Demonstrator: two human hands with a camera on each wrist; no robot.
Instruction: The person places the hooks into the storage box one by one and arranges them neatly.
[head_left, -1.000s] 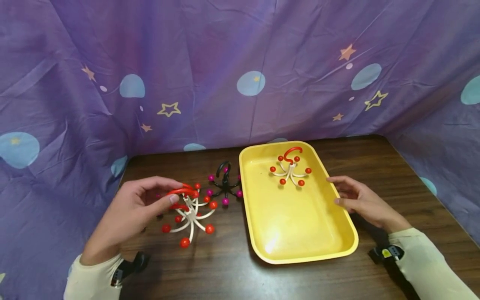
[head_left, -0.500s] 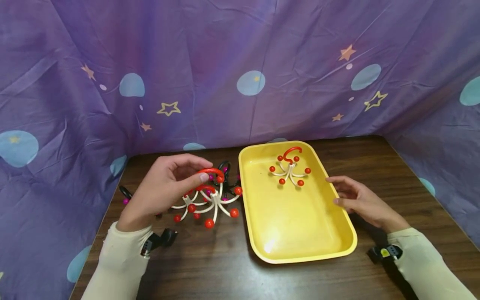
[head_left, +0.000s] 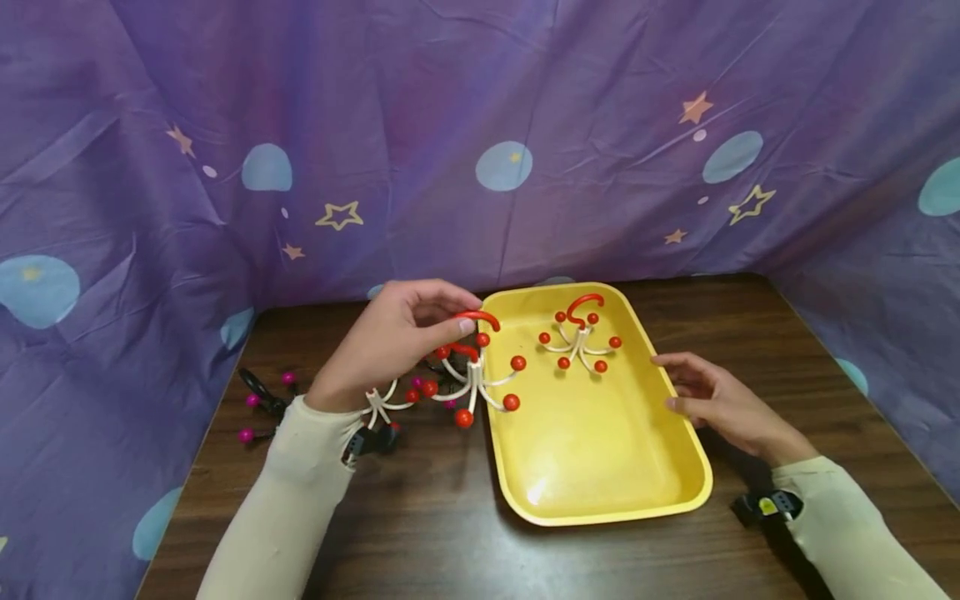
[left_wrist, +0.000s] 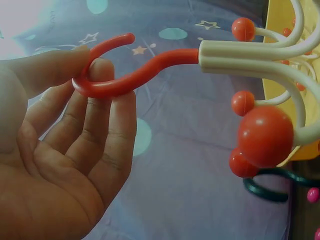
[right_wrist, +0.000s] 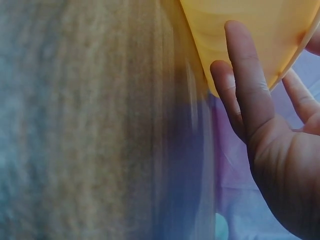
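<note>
My left hand (head_left: 408, 333) pinches the red hook of a white multi-armed hanger (head_left: 474, 379) whose curved arms end in red balls. In the left wrist view, thumb and fingers meet on this hook (left_wrist: 112, 90). The hanger hangs over the left rim of a yellow tray (head_left: 600, 450). Inside the tray, a matching hanger (head_left: 581, 340) stands near the back. My right hand (head_left: 723, 407) touches the tray's right rim; in the right wrist view its extended fingers (right_wrist: 247, 75) lie along the outer wall.
Left of the tray, another white hanger (head_left: 377, 402) stands on the wooden table (head_left: 420, 517), partly behind my left wrist. A black hanger with pink balls (head_left: 264, 398) is at the table's left; another is mostly hidden behind the held hanger. A purple curtain (head_left: 420, 150) surrounds the table.
My left hand has carried the white hanger rightward from the table's left side to the tray's left rim. My right hand has stayed at the tray.
</note>
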